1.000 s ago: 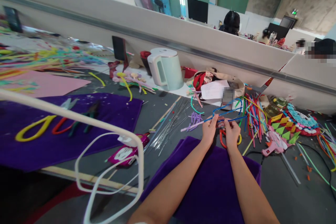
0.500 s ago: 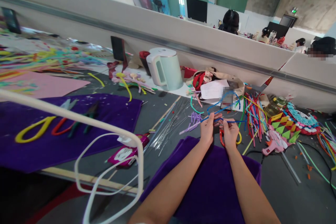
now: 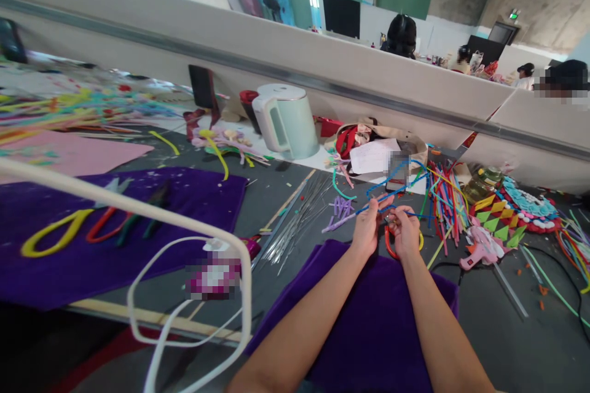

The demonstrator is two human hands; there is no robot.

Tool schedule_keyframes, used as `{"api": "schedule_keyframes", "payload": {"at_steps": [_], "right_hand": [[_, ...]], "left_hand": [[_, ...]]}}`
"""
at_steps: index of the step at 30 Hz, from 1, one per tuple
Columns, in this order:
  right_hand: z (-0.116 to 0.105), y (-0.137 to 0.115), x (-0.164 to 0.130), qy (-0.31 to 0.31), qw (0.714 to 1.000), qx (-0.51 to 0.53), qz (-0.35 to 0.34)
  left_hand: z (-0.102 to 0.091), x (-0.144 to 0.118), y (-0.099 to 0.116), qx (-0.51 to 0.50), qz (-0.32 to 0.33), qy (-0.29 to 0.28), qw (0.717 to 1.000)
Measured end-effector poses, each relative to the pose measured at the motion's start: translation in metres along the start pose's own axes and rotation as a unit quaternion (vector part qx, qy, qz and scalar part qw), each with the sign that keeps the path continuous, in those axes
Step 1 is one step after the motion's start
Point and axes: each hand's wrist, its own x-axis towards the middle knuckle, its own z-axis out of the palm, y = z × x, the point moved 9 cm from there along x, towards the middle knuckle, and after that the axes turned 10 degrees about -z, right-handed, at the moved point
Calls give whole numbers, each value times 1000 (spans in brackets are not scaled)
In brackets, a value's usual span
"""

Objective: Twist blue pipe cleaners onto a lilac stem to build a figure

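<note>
My left hand is closed around a bent blue pipe cleaner, whose wide loop rises beyond the fingers. A lilac pipe-cleaner stem sticks out to the left of the same hand. Close beside it, my right hand pinches part of the blue pipe cleaner, and a loose end points right. Fingers hide the exact point of contact. Below the hands lie scissors with red and yellow handles, their blades covered. A purple cloth spreads beneath my forearms.
Silver wires and short purple pieces lie to the left. On the right are a pipe-cleaner bundle and a pink glue gun. A kettle stands behind; a white tubular frame crosses the front left.
The right hand's fingers have curled and shifted slightly at the blue pipe cleaner. Its loop has tilted a little to the right, and the lilac stem has moved slightly right.
</note>
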Motion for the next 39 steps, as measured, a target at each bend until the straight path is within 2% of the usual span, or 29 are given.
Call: {"api": "schedule_keyframes", "payload": {"at_steps": [6,12,18,21,25,31,36,39], "right_hand": [[4,4,0,-25,999,43,9],[9,-1,-2,-29,999,27,-16],[0,7,-1,-3,1000,8,7],[-1,13,-1,-9,999,28,39],[-2,17,-1,-1,996,50,68],[1,16,-2,-13,994,72,81],[2,11,-1,-19,996,68,57],[-1,6,2,-13,998,61,33]], "left_hand": [[16,-9,3,48,45,-26,998],[12,-14,18,102,117,8,988],[7,-11,3,174,82,11,981],[7,-12,6,179,97,18,979],[10,-16,14,139,121,24,983],[5,-10,6,41,66,20,997],[-2,-1,-7,-25,-21,3,999],[-3,0,-5,-30,-30,-5,999]]}}
